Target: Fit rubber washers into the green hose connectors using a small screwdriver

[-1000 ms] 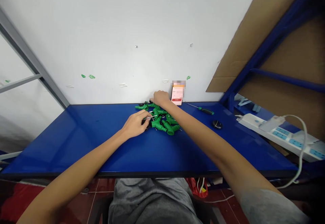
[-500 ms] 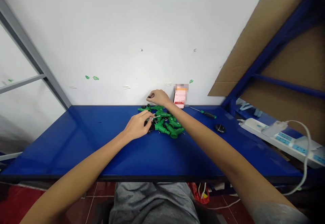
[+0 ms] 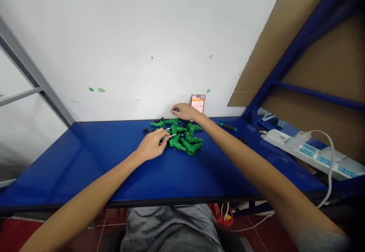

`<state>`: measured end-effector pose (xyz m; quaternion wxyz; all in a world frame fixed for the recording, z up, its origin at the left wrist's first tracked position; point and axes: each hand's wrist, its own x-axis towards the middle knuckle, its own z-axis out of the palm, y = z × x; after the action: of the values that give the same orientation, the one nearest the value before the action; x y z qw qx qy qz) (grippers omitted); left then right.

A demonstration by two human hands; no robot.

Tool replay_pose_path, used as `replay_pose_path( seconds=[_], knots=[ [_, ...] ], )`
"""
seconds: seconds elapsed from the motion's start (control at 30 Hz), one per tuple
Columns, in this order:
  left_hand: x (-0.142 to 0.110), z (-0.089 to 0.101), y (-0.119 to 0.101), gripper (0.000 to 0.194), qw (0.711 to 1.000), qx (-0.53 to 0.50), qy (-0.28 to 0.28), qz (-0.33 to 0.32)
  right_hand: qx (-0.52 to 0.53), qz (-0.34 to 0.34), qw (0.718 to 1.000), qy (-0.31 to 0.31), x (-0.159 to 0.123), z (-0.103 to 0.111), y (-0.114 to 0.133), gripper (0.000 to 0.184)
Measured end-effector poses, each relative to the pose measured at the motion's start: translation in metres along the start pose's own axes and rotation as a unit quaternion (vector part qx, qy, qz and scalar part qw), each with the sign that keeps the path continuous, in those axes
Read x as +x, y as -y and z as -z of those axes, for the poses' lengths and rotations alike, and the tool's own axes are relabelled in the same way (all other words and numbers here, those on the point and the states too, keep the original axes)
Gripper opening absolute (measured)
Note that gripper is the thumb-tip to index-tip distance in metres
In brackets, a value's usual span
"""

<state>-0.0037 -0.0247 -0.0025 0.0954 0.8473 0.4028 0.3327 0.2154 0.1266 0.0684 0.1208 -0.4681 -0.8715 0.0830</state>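
A heap of several green plastic pipe fittings [image 3: 182, 137] lies on the blue table [image 3: 114, 168] near the white wall. My left hand [image 3: 152, 144] rests at the heap's left edge, fingers pinched on a thin white pin-like piece [image 3: 170, 136]. Above the back of the heap my right hand [image 3: 184, 111] is raised, its fingers pinched together on a small dark piece I cannot make out. Small black parts [image 3: 146, 130] lie to the left of the heap.
A small pink-and-white device [image 3: 197, 104] leans on the wall behind the heap. A green-handled screwdriver [image 3: 228, 126] and a black round part [image 3: 242, 140] lie to the right. A white power strip [image 3: 310, 153] with cable sits on the right shelf, under cardboard [image 3: 313, 54].
My right hand has lifted off the back of the heap and drawn slightly right, fingers pinched. My left hand has stayed at the heap's left edge. The view has shifted a little.
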Motion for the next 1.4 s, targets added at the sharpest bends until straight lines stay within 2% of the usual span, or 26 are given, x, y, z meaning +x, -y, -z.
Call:
replay_pose_path(
  seconds=[0.13,0.27,0.43,0.6,0.73,0.87,1.0,1.13,1.27,1.4],
  knots=[
    [-0.001,-0.005,-0.001,0.019,1.0,-0.014,0.012,0.003,-0.01,-0.012,0.999,0.034,-0.013,-0.012,-0.02,0.041],
    [-0.001,-0.009,-0.003,0.019,0.999,-0.03,0.024,0.008,-0.001,-0.012,0.999,0.037,-0.02,-0.037,-0.022,0.049],
    [-0.001,-0.008,-0.003,0.02,0.999,-0.028,0.018,0.003,0.031,-0.004,0.999,0.02,-0.02,-0.056,-0.015,0.057],
    [-0.001,-0.007,-0.004,0.019,0.999,-0.033,0.017,0.003,0.058,0.03,0.998,0.017,-0.025,-0.064,-0.004,0.052],
    [-0.002,-0.008,-0.006,0.019,0.999,-0.033,0.024,-0.011,0.074,0.035,0.997,-0.011,-0.032,-0.072,0.009,0.047],
    [-0.004,-0.007,-0.01,0.02,0.999,-0.031,0.027,-0.029,0.099,0.048,0.994,-0.008,-0.033,-0.077,0.024,0.045],
    [-0.004,-0.005,-0.01,0.021,0.999,-0.026,0.015,-0.034,0.128,0.073,0.989,0.014,-0.033,-0.074,0.029,0.044],
    [-0.002,-0.001,-0.003,0.022,1.0,-0.014,0.005,-0.017,0.166,0.084,0.983,0.001,-0.042,-0.058,0.018,0.047],
    [0.004,0.005,0.007,0.021,1.0,-0.001,-0.013,0.023,0.139,0.108,0.982,-0.072,-0.07,-0.036,-0.003,0.043],
    [0.009,0.012,0.011,0.016,0.996,-0.031,-0.021,0.083,0.155,0.131,0.977,-0.057,-0.101,-0.025,-0.014,0.038]
  ],
)
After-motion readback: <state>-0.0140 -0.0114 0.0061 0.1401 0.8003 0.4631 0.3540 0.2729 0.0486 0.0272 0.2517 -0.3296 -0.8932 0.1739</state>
